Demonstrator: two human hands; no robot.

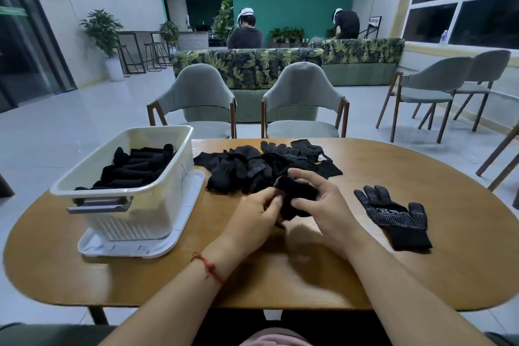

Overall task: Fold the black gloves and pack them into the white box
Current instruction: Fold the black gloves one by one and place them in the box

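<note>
A bunched black glove [297, 196] is held above the wooden table [421, 275] between both hands. My left hand [255, 219] pinches its left side, and my right hand [323, 205] curls round its right side with the thumb on top. Behind them lies a loose pile of black gloves [258, 167]. One dotted black glove [393, 215] lies flat to the right. The white box [157, 205] stands at the left on its upturned lid [134, 247], with several folded black gloves [134, 168] inside.
Two grey chairs [196, 101] stand at the table's far edge, more chairs [438, 87] at the right. A leaf-patterned sofa [252, 64] and two seated people are farther back. A grey handle [101, 206] sticks out of the box's near end.
</note>
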